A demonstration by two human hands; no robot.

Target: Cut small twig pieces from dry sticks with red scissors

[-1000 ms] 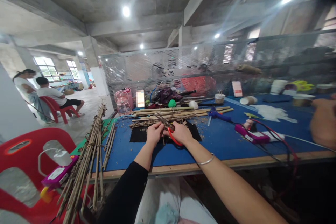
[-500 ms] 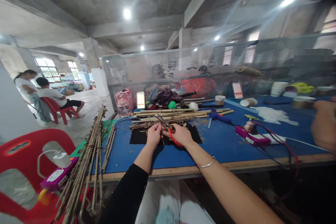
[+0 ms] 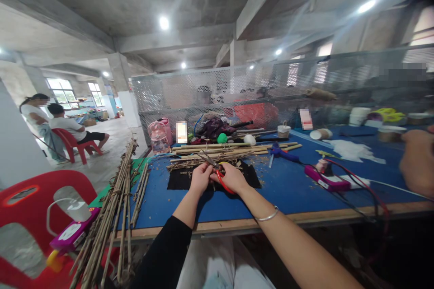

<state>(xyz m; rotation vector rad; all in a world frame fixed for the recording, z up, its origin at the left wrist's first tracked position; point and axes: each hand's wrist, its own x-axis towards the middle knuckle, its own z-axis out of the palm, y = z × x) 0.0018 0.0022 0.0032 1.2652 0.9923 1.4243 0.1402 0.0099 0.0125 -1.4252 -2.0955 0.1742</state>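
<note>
My right hand (image 3: 233,178) is closed around red-handled scissors (image 3: 225,184), whose metal blades point up and to the left. Right beside it, my left hand (image 3: 200,178) is closed in a pinch near the scissors' pivot. Whatever lies between its fingertips is too small to make out. Both hands are over a black mat (image 3: 179,181) on the blue table (image 3: 264,205). Just beyond the fingers, thin brown twigs (image 3: 183,165) lie across the mat, with dry bits scattered around. Behind these are longer pale sticks (image 3: 200,148).
A tall bundle of sticks (image 3: 115,201) leans at the table's left edge by a red chair (image 3: 44,194). To the right are a blue glue gun (image 3: 285,152), a purple power strip (image 3: 327,179) and cables. Another person's arm (image 3: 418,162) is at far right. A mesh partition (image 3: 183,95) stands behind.
My hands have drawn slightly closer together, with the scissors still in the right one. The view has shifted a little.
</note>
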